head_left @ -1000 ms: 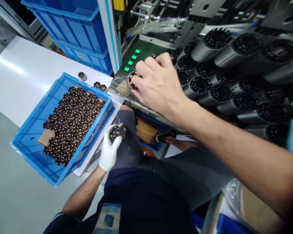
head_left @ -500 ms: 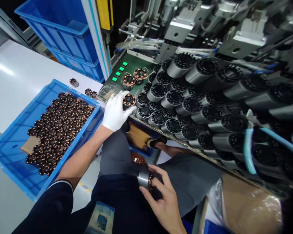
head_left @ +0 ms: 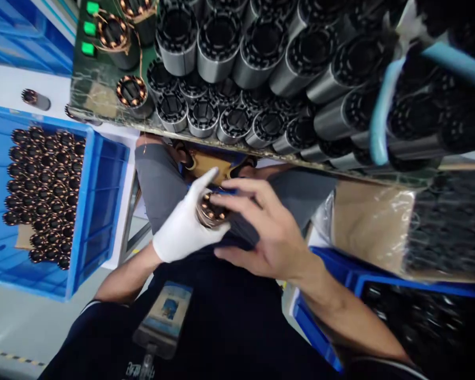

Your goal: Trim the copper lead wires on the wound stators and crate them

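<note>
Over my lap, my left hand (head_left: 182, 229) in a white glove wraps round a metal stator with copper windings (head_left: 210, 210). My bare right hand (head_left: 267, 229) meets it from the right, with fingertips on the same stator's top. Above them, a green panel (head_left: 91, 79) carries wound stators (head_left: 131, 94) beside rows of bare grey stator cores (head_left: 221, 45).
A blue crate (head_left: 98, 190) at left holds several wound stators on cardboard. One loose stator (head_left: 35, 98) lies on the white table behind it. Another blue bin (head_left: 336, 272) and a plastic-lined cardboard box (head_left: 370, 224) sit at right. A badge (head_left: 166, 311) hangs on my dark shirt.
My left hand came back from the panel's edge to my lap. Both hands now meet on one stator. The camera tipped down and moved closer to the rack.
</note>
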`<state>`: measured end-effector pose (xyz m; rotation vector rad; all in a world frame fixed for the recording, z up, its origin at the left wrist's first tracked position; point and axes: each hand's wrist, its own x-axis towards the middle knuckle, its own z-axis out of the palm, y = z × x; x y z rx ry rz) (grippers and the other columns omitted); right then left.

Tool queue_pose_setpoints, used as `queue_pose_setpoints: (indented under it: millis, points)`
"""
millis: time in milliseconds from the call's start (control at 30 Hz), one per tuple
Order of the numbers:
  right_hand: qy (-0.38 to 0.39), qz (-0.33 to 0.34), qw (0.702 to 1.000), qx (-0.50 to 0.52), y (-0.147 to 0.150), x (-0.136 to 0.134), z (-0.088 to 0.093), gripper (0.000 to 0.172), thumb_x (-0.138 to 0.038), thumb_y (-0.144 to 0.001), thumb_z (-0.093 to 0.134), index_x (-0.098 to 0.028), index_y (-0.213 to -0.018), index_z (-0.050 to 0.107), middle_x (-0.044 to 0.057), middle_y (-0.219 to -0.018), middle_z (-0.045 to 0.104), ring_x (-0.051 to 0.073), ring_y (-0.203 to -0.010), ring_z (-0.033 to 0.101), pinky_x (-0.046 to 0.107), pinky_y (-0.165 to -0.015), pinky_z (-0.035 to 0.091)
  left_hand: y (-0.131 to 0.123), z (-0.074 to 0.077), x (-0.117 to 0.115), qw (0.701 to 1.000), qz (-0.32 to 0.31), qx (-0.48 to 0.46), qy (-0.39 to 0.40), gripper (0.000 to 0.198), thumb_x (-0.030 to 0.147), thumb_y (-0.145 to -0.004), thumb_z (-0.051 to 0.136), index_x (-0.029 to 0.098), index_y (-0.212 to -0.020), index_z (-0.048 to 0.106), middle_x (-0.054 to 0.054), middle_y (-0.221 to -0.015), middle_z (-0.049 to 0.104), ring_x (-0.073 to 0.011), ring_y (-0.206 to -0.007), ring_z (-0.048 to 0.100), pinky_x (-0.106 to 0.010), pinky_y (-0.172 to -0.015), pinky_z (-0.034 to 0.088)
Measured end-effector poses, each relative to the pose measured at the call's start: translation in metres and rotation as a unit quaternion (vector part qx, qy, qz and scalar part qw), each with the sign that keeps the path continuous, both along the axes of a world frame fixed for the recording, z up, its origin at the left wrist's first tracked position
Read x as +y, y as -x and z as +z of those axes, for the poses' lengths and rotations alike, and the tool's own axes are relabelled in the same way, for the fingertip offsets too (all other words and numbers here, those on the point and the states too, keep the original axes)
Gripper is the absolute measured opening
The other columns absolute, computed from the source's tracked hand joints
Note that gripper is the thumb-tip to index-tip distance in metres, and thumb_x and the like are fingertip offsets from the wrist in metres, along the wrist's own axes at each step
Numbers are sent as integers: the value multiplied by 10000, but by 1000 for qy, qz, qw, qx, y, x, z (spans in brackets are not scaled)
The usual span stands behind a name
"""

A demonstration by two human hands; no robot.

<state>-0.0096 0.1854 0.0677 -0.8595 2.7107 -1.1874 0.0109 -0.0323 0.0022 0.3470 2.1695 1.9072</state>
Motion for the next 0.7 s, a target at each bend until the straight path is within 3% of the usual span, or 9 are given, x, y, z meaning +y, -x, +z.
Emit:
queue_pose_setpoints:
  millis: [67,133,300,400,467,533,567,633,700]
  points:
    - [-24,24,997,64,-2,14,-1,547,-330,-1077,763,-295,-1623,734,143,-1564,761,380,-1388,777,549,-1138,701,8,9,-3,999,13,16,-28,969,299,-943,953,213,-1791,493,-203,-1793,583,-383,-1643,635,-505,-1402,551]
    - [-52,44,989,128,-1,26,-3,594,-231,-1104,724,-306,-1691,676,127,-1562,787,349,-1329,805,523,-1134,682,12,19,-8,999,-6,-12,-49,959,288,-905,973,196,-1758,544,-202,-1726,651,-379,-1568,698,-497,-1347,605]
    - [-47,67,980,181,0,44,-8,451,-147,-1115,739,-320,-1530,768,58,-1233,895,238,-955,812,423,-841,644,12,24,-3,981,-24,-163,-99,803,288,-872,967,201,-1616,679,-90,-1224,863,-263,-1063,861,-399,-1017,736]
    - [164,84,980,80,-9,30,-10,146,-152,-1144,709,-200,-1257,790,99,-1228,860,181,-918,797,358,-802,667,15,14,7,996,9,-58,-68,465,234,-804,1006,210,-1226,813,-43,-1111,840,-229,-1012,829,-356,-979,695]
    - [387,56,916,-86,-19,9,-15,101,-234,-1205,633,-211,-1144,711,47,-1167,822,77,-675,714,245,-614,617,17,11,18,989,-14,-58,-138,447,291,-751,1075,227,-1086,787,-31,-1036,797,-217,-951,794,-346,-903,677]
    - [514,-1,841,-172,-31,-12,-25,155,-311,-1231,598,-250,-1094,638,-34,-1034,768,14,-450,495,185,-429,455,17,14,29,955,-34,-128,-265,567,513,-752,1092,257,-1062,691,9,-900,689,-159,-744,691,-301,-707,627]
    - [509,-15,846,-155,-37,-20,-32,153,-314,-1224,609,-263,-1080,624,-47,-993,758,22,-437,472,190,-418,439,17,17,34,930,-25,-172,-324,629,599,-759,1068,271,-1059,623,34,-850,618,-120,-626,595,-267,-586,554]
    - [414,2,909,-51,-47,-24,-44,150,-284,-1189,646,-275,-1040,632,-23,-978,786,83,-562,625,227,-526,549,20,23,40,887,36,-245,-390,648,640,-805,993,282,-1041,507,69,-805,473,-61,-479,347,-237,-421,346]
    - [325,32,945,22,-54,-15,-55,162,-258,-1171,644,-270,-1010,647,1,-922,782,138,-705,728,261,-626,604,30,23,36,871,103,-250,-409,586,566,-843,954,274,-1006,473,70,-814,396,-47,-475,196,-251,-399,259]
